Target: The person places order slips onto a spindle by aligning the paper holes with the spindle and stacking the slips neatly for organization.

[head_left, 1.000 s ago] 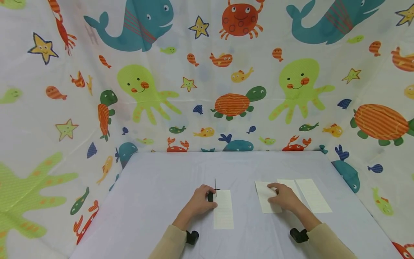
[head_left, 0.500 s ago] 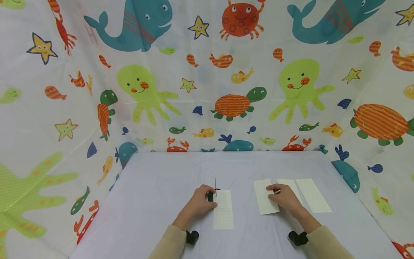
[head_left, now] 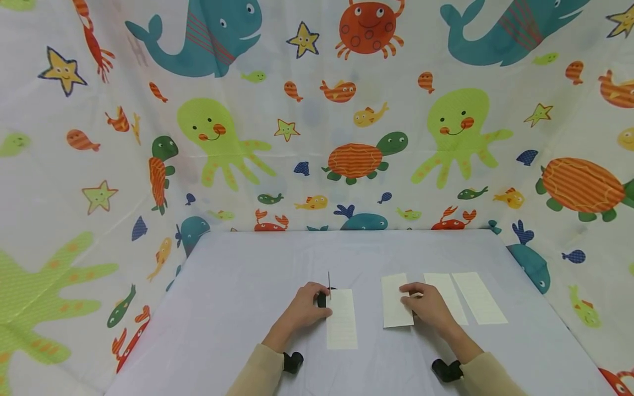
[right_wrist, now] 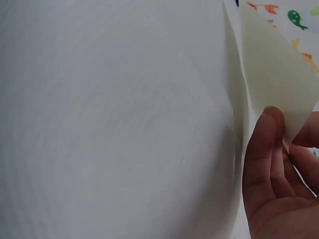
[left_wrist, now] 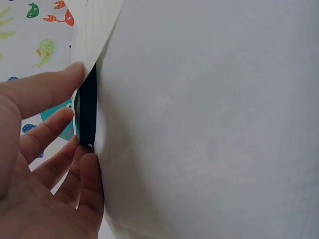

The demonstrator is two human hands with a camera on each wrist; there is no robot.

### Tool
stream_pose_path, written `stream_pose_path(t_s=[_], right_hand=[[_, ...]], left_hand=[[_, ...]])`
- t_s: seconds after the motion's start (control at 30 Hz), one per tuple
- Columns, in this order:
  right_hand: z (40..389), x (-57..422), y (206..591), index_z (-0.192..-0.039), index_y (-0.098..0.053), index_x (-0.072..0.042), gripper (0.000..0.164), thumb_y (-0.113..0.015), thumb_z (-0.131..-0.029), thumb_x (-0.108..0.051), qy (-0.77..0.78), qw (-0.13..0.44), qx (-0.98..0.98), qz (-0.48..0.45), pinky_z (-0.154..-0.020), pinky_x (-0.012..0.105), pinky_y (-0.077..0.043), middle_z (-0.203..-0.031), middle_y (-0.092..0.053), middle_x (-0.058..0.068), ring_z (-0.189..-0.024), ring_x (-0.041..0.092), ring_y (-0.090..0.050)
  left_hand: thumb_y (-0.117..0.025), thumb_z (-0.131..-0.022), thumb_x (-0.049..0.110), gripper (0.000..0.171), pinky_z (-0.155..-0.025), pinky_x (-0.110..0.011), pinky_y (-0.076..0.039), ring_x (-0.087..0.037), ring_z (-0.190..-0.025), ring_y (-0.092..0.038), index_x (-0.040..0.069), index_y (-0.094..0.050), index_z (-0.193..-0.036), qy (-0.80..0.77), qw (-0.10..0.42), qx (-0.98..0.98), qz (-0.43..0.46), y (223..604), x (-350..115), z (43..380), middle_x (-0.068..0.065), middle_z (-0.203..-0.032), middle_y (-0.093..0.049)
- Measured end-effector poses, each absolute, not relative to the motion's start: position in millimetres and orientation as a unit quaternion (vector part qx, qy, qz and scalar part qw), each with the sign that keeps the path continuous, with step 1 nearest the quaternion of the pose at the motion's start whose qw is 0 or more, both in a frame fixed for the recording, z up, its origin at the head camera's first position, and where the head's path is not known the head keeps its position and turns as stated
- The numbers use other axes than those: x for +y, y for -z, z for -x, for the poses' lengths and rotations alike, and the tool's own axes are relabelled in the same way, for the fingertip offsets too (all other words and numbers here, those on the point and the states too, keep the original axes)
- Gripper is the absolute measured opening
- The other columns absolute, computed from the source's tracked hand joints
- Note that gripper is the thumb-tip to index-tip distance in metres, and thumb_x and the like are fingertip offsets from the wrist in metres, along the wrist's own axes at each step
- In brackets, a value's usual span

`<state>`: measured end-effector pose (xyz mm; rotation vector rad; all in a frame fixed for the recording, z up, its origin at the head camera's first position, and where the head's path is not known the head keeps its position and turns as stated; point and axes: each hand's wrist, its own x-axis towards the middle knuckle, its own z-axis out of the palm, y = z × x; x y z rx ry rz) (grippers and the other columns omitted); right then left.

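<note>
Cream sheet [head_left: 393, 309] | right hand [head_left: 428, 303]: grip pinching it | left hand [head_left: 306, 306]: grip curled round black object [left_wrist: 87, 110]

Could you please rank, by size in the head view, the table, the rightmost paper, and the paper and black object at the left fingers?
1. Table
2. Rightmost paper and the other paper: too alike to rank, with nearness differing
3. Black object, partly hidden

The paper [head_left: 342, 324] by the left hand [head_left: 308, 306] hides part of the black object [head_left: 322, 301]; its shape is unclear. The head view's top cuts 2 whale prints [head_left: 235, 36].
</note>
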<state>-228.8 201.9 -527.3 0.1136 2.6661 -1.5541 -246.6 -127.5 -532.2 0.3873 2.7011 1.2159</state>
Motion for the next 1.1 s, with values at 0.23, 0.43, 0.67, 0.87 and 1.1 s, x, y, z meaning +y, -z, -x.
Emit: stream_pose_path(t_s=[0.23, 0.43, 0.67, 0.87, 1.1], right_hand=[[228, 188, 520, -0.115, -0.072, -0.002, 0.026, -0.071, -0.09, -0.008, 0.488, 0.023, 0.872, -0.039, -0.071, 0.031, -0.051, -0.119, -0.066, 0.014, -0.091, 0.023, -0.06], [226, 180, 514, -0.114, -0.072, -0.004, 0.023, -0.071, -0.091, -0.009, 0.503, 0.03, 0.863, -0.041, -0.078, 0.032, -0.05, -0.121, -0.065, 0.013, -0.093, 0.024, -0.06], [222, 172, 507, -0.114, -0.071, -0.005, 0.024, -0.072, -0.091, -0.011, 0.528, 0.032, 0.848, -0.037, -0.078, 0.029, -0.051, -0.12, -0.064, 0.012, -0.091, 0.023, -0.059], [220, 164, 503, -0.114, -0.071, -0.003, 0.025, -0.073, -0.09, -0.009, 0.565, 0.031, 0.824, -0.026, -0.075, 0.027, -0.052, -0.114, -0.065, 0.011, -0.088, 0.021, -0.063], [219, 156, 499, -0.112, -0.071, -0.003, 0.023, -0.074, -0.089, -0.008, 0.597, 0.031, 0.801, -0.018, -0.074, 0.027, -0.053, -0.109, -0.066, 0.011, -0.085, 0.02, -0.063]], left_hand=[[-0.081, -0.084, 0.017, 0.034, -0.096, -0.046, -0.045, -0.027, -0.11, -0.051, 0.011, -0.066, -0.114, -0.396, 0.074, 0.906, -0.128, 532, -127, 247, -0.01, -0.132, -0.056], [-0.081, -0.084, 0.017, 0.034, -0.094, -0.047, -0.046, -0.027, -0.108, -0.051, 0.011, -0.067, -0.114, -0.392, 0.071, 0.907, -0.134, 532, -128, 247, -0.012, -0.132, -0.056], [-0.079, -0.086, 0.015, 0.031, -0.09, -0.045, -0.046, -0.027, -0.104, -0.051, 0.009, -0.067, -0.113, -0.383, 0.06, 0.91, -0.146, 535, -127, 247, -0.013, -0.13, -0.057], [-0.079, -0.086, 0.016, 0.032, -0.092, -0.047, -0.045, -0.028, -0.108, -0.051, 0.008, -0.067, -0.115, -0.376, 0.057, 0.914, -0.143, 534, -125, 246, -0.015, -0.13, -0.058], [-0.078, -0.086, 0.015, 0.033, -0.094, -0.047, -0.046, -0.029, -0.109, -0.053, 0.005, -0.067, -0.115, -0.369, 0.05, 0.917, -0.142, 532, -126, 247, -0.016, -0.127, -0.058]])
